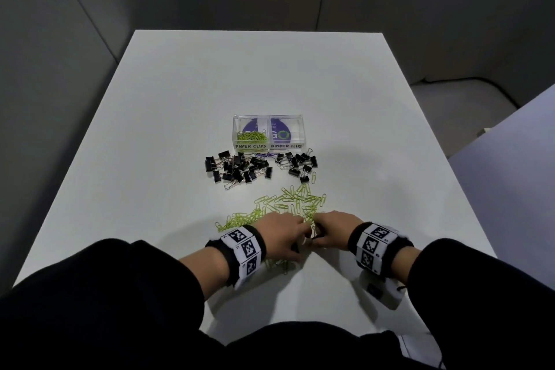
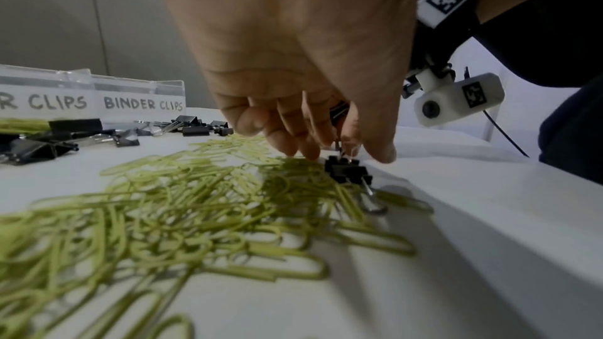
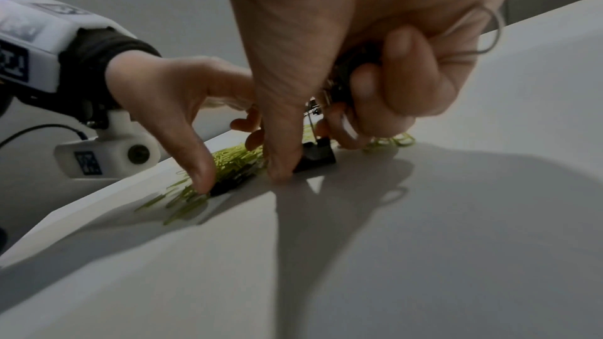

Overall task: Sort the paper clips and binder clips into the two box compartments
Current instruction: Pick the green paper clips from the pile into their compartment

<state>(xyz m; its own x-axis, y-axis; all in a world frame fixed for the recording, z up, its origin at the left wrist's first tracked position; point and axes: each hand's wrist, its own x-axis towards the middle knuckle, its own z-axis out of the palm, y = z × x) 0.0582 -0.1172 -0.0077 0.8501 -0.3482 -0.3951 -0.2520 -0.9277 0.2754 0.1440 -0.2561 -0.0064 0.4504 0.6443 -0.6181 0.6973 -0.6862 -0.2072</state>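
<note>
A clear two-part box stands mid-table. Its left part, labelled PAPER CLIPS, holds green clips. The right part is labelled BINDER CLIPS. Black binder clips lie in two loose heaps before it. Green paper clips spread nearer me. My right hand grips several binder clips in curled fingers, and its thumb touches the table beside another black binder clip. My left hand arches over the paper clips, thumb and fingers spread either side of a binder clip.
The white table ends close to my body and drops off on both sides. Grey partition walls stand behind it. A pale lilac surface lies off to the right. Both wrists carry marker bands and small cameras.
</note>
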